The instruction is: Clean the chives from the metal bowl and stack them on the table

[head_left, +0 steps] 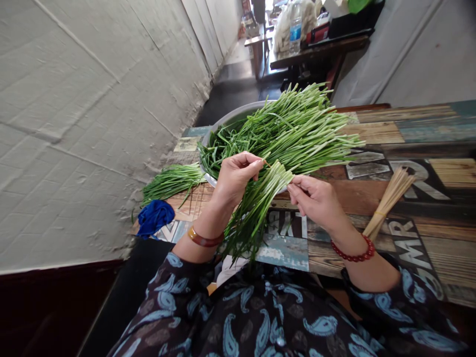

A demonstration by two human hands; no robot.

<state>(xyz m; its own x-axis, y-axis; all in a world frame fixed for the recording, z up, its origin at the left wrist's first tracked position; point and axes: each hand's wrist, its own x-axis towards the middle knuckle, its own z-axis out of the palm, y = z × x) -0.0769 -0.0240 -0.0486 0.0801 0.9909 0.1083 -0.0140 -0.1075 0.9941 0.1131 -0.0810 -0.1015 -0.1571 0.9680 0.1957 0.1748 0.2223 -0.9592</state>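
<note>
The left hand [238, 176] pinches a thin brown strand [266, 163] at the stem ends of a green bunch [266, 196]; the right hand [312, 198] is closed at their other edge, its grip hidden. Held only there, the hanging stems could slip or fan apart. Beyond, the heap [312, 124] overhangs the metal bowl [223, 119]; a bump could spill stems onto the tabletop [345, 196].

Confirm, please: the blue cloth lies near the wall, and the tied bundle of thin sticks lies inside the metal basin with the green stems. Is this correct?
Not quite: the bundle of thin sticks is not inside the metal basin. The head view shows it on the table, to the right of the basin. The blue cloth does lie near the wall.
</note>
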